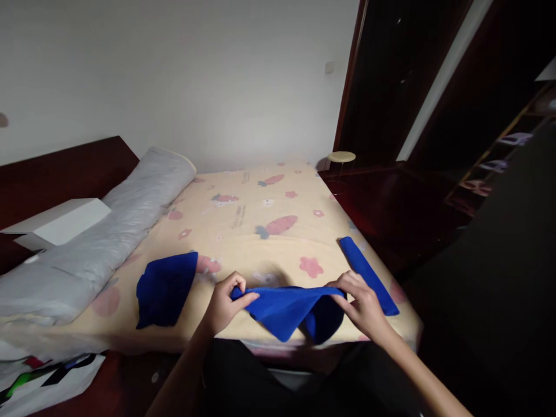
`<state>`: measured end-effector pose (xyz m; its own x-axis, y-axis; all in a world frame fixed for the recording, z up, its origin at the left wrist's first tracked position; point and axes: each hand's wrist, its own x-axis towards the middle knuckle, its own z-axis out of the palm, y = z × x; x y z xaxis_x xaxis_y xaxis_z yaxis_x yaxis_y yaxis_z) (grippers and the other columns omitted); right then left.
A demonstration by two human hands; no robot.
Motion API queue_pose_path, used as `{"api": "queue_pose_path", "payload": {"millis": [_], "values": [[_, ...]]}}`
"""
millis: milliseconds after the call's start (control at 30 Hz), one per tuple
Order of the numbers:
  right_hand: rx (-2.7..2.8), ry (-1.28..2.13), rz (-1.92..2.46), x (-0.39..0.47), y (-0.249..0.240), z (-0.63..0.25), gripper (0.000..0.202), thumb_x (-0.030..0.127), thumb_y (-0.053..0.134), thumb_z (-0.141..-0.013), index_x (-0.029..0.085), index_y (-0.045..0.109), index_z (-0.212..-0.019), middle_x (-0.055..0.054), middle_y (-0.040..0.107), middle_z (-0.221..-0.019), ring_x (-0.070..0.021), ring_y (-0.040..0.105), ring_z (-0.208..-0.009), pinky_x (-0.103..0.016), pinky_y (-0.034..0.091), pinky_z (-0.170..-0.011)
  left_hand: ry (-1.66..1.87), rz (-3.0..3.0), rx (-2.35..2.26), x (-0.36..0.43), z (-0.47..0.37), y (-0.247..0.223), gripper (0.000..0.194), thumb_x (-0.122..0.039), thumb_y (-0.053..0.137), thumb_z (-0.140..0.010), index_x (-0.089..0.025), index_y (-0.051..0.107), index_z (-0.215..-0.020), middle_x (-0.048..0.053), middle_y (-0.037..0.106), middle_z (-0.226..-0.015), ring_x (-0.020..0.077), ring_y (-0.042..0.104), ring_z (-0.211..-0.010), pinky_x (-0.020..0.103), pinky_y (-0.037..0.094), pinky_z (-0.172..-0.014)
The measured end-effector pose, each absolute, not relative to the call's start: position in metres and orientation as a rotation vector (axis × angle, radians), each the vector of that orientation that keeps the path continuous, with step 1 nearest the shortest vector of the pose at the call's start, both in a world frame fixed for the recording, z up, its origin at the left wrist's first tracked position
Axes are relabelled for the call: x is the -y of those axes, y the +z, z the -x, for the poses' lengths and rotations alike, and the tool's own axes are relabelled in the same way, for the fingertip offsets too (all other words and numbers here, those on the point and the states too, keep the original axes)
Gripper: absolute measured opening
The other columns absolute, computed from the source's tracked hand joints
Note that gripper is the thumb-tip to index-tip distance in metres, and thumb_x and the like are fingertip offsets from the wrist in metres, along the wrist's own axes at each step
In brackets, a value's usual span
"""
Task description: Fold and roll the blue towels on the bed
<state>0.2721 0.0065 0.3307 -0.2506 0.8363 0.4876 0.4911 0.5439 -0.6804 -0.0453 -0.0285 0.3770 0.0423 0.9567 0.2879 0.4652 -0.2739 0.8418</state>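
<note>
Between my two hands a blue cloth (282, 313) is stretched along its top edge, just above the near side of the bed. My left hand (228, 301) pinches its left corner between thumb and fingers. The right corner is pinched by my right hand (358, 298). Below the held edge the fabric hangs in a pointed flap and a rounded fold. Left of my left hand, another blue cloth (167, 289) lies flat on the bed. A rolled or folded strip of blue cloth (369, 275) lies to the right, beyond my right hand.
The bed (243, 231) has a patterned cream sheet. Along its left side lies a long grey bolster (95, 243) with a white open box (56, 223) on it. A round stool (341, 157) stands past the far right corner; a shoe rack (495, 150) is farther right.
</note>
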Motion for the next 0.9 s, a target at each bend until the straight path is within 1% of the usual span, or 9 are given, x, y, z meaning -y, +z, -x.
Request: {"api": "queue_pose_path", "payload": {"millis": [100, 167, 233, 300, 433, 533, 600, 733, 900], "values": [[1.672, 0.463, 1.143, -0.007, 0.340, -0.280, 0.044, 0.067, 0.058, -0.081, 0.025, 0.060, -0.069, -0.009, 0.066, -0.086, -0.0277, 0.061, -0.088, -0.041, 0.047, -0.080, 0.961, -1.946, -1.419, 0.032, 0.047, 0.376, 0.029, -0.032, 0.080, -0.067, -0.022, 0.062, -0.087, -0.006, 0.060, -0.070, 0.0114, 0.055, -0.066, 0.022, 0.043, -0.063], [1.573, 0.525, 1.147, -0.006, 0.347, -0.284, 0.043, 0.065, 0.063, -0.079, 0.024, 0.055, -0.066, -0.006, 0.065, -0.080, -0.0240, 0.062, -0.080, -0.035, 0.049, -0.072, 0.833, -2.068, -1.396, 0.029, 0.050, 0.373, 0.025, -0.031, 0.077, -0.072, -0.023, 0.065, -0.093, -0.002, 0.068, -0.082, 0.0144, 0.061, -0.077, 0.025, 0.046, -0.073], [1.544, 0.540, 1.147, -0.003, 0.352, -0.287, 0.042, 0.061, 0.067, -0.078, 0.024, 0.053, -0.064, -0.001, 0.060, -0.065, -0.0174, 0.057, -0.062, -0.028, 0.046, -0.058, 0.789, -2.185, -1.426, 0.023, 0.056, 0.370, 0.012, -0.030, 0.071, -0.079, -0.023, 0.066, -0.087, 0.000, 0.070, -0.084, 0.0160, 0.062, -0.081, 0.027, 0.047, -0.077], [1.551, 0.472, 1.151, 0.000, 0.355, -0.289, 0.044, 0.059, 0.070, -0.077, 0.023, 0.052, -0.061, 0.003, 0.052, -0.057, -0.0130, 0.049, -0.052, -0.025, 0.041, -0.051, 0.807, -2.270, -1.517, 0.016, 0.063, 0.369, 0.011, -0.031, 0.067, -0.082, -0.022, 0.065, -0.078, 0.001, 0.067, -0.077, 0.0166, 0.061, -0.077, 0.029, 0.046, -0.075], [1.554, 0.338, 1.153, 0.004, 0.359, -0.291, 0.046, 0.056, 0.073, -0.075, 0.022, 0.047, -0.057, 0.005, 0.044, -0.053, -0.0098, 0.040, -0.048, -0.024, 0.036, -0.047, 0.788, -2.343, -1.529, 0.005, 0.079, 0.369, 0.027, -0.035, 0.067, -0.080, -0.020, 0.057, -0.060, 0.000, 0.060, -0.070, 0.0154, 0.056, -0.071, 0.028, 0.046, -0.068], [1.422, 0.312, 1.149, 0.005, 0.361, -0.297, 0.045, 0.050, 0.074, -0.076, 0.023, 0.044, -0.057, 0.005, 0.043, -0.055, -0.0102, 0.040, -0.050, -0.025, 0.036, -0.049, 0.748, -2.244, -1.423, 0.002, 0.093, 0.367, 0.012, -0.030, 0.067, -0.077, -0.020, 0.063, -0.070, 0.003, 0.065, -0.081, 0.0158, 0.060, -0.077, 0.028, 0.048, -0.072], [1.273, 0.307, 1.167, 0.004, 0.364, -0.303, 0.045, 0.048, 0.075, -0.076, 0.023, 0.043, -0.057, 0.004, 0.043, -0.056, -0.0113, 0.040, -0.052, -0.026, 0.036, -0.050, 0.748, -2.136, -1.442, 0.000, 0.105, 0.364, 0.008, -0.028, 0.067, -0.074, -0.019, 0.066, -0.074, 0.003, 0.067, -0.079, 0.0167, 0.061, -0.077, 0.028, 0.049, -0.073], [1.110, 0.305, 1.242, -0.004, 0.366, -0.317, 0.048, 0.052, 0.078, -0.071, 0.023, 0.043, -0.055, 0.005, 0.041, -0.055, -0.0107, 0.037, -0.051, -0.025, 0.033, -0.046, 0.901, -1.907, -1.668, -0.004, 0.132, 0.360, 0.019, -0.036, 0.071, -0.067, -0.019, 0.063, -0.064, -0.002, 0.061, -0.061, 0.0165, 0.057, -0.067, 0.027, 0.047, -0.064], [1.386, 0.434, 1.348, -0.013, 0.364, -0.331, 0.051, 0.064, 0.075, -0.065, 0.022, 0.048, -0.059, 0.005, 0.043, -0.056, -0.0105, 0.039, -0.052, -0.023, 0.034, -0.046, 1.069, -1.701, -1.898, -0.003, 0.162, 0.368, 0.024, -0.041, 0.071, -0.059, -0.021, 0.057, -0.061, -0.006, 0.053, -0.058, 0.0138, 0.050, -0.060, 0.026, 0.041, -0.057]]}}
